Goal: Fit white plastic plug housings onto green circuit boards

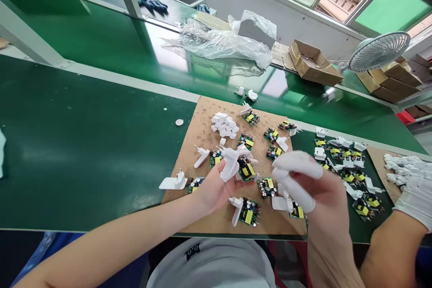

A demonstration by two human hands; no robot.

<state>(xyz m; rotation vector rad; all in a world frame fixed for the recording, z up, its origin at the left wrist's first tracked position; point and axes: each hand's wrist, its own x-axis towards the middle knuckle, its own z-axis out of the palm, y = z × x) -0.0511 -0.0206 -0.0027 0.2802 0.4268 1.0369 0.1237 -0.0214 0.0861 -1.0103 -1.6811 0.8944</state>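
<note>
My left hand (216,191) is closed around a white plug housing (230,164) with prongs. A circuit board (247,169) with a yellow transformer lies against the same hand, beside the housing. My right hand (313,184) hovers over the right side of the cardboard sheet (216,225), with white covers on its fingers. Those fingertips come close together and are blurred, so whether something is between them is unclear. A heap of small white caps (224,125) lies on the cardboard, beyond my left hand. Several boards with white plug housings lie around, including one board (249,211) in front.
At right, a co-worker's gloved hand (413,204) is beside a pile of white parts (405,166). More boards (351,175) lie between us. Clear plastic wrap (219,45), an open carton (313,63) and a fan (380,51) stand at the back.
</note>
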